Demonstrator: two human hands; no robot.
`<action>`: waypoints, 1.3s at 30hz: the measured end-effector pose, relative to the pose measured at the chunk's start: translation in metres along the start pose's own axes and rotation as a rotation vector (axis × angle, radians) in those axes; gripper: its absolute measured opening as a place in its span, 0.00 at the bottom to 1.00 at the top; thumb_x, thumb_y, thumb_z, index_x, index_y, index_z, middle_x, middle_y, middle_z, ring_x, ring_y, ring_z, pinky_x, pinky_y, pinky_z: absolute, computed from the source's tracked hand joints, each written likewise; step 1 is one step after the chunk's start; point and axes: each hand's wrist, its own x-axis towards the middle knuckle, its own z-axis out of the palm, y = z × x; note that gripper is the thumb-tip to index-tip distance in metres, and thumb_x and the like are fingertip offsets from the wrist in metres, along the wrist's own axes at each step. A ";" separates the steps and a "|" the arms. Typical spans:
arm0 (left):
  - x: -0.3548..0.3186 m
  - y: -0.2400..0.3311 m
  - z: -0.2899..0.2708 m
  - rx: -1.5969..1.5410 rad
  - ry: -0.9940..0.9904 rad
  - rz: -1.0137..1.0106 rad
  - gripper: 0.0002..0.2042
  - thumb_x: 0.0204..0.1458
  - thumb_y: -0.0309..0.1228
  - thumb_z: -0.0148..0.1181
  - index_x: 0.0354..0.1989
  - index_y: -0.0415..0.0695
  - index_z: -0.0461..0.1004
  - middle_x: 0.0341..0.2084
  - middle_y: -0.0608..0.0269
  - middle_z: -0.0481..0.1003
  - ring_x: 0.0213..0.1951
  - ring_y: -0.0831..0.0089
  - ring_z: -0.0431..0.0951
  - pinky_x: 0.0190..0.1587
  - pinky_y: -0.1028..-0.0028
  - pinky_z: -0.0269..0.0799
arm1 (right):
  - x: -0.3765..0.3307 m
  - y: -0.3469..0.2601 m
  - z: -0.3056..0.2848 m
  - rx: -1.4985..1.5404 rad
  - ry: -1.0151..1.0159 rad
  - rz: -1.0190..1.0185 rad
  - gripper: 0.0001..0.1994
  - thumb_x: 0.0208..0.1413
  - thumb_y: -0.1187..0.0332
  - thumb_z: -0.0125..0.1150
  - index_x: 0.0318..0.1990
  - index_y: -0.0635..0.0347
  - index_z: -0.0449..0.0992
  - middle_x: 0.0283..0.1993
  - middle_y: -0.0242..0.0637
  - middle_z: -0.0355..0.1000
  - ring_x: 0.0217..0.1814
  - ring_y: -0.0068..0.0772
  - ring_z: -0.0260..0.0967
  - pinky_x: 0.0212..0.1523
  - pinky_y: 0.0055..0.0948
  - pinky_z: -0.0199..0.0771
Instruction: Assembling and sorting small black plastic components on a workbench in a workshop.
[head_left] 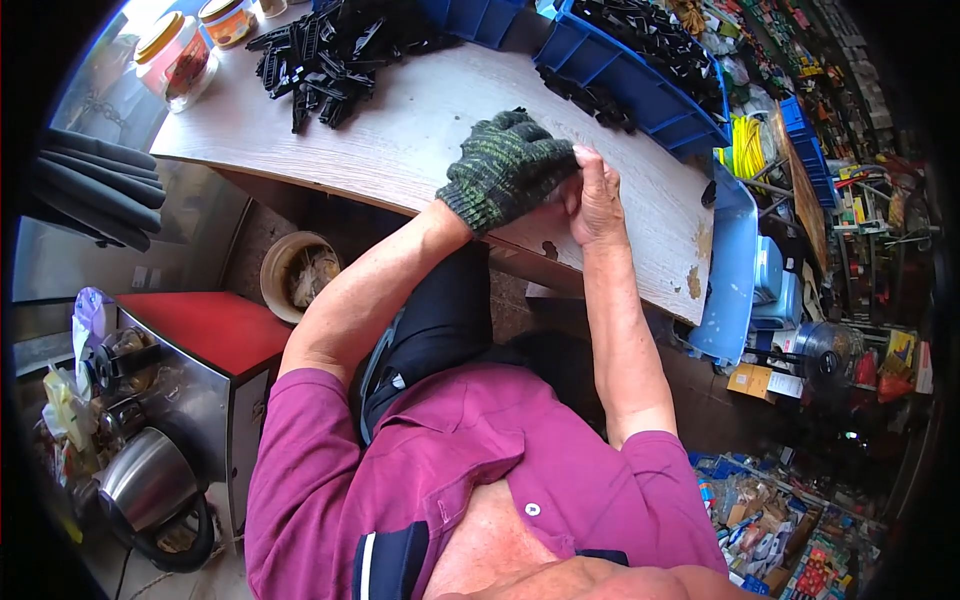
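My left hand wears a dark green and black knitted glove. Its fingers look curled in, and whatever they hold is hidden by the glove. Bare and closed, my right hand meets the gloved hand, with thumb and fingertips against the glove's right side. Anything pinched between the two hands is hidden from this view. Both hands are over the front part of the pale wood-grain table. Beyond them to the left lies a heap of black plastic parts. A smaller group of black parts lies beyond, to the right.
A blue bin of black parts stands at the table's far right, another blue bin at the back. Jars stand at the far left corner. Below the table's left edge is a bucket, near a red-topped cabinet and kettle.
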 end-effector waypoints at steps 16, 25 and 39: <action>-0.005 -0.034 -0.001 0.415 -0.242 -0.287 0.11 0.53 0.39 0.61 0.42 0.50 0.78 0.38 0.56 0.78 0.44 0.51 0.75 0.43 0.49 0.70 | -0.011 0.000 0.022 0.187 0.269 -0.053 0.21 0.65 0.55 0.52 0.21 0.51 0.60 0.10 0.26 0.47 0.11 0.25 0.51 0.20 0.50 0.80; -0.014 0.009 0.003 -0.358 -0.194 -0.403 0.11 0.60 0.33 0.60 0.47 0.40 0.78 0.39 0.50 0.80 0.41 0.53 0.82 0.43 0.64 0.77 | -0.006 0.015 0.016 0.184 0.388 -0.179 0.16 0.64 0.56 0.54 0.27 0.53 0.68 0.14 0.27 0.56 0.10 0.26 0.54 0.13 0.29 0.62; -0.029 0.029 0.055 0.184 0.004 -0.239 0.22 0.51 0.31 0.61 0.55 0.36 0.71 0.52 0.44 0.73 0.47 0.48 0.78 0.47 0.57 0.76 | -0.012 0.021 0.019 -0.139 0.438 -0.290 0.14 0.65 0.65 0.55 0.24 0.50 0.65 0.23 0.20 0.58 0.26 0.14 0.53 0.26 0.23 0.56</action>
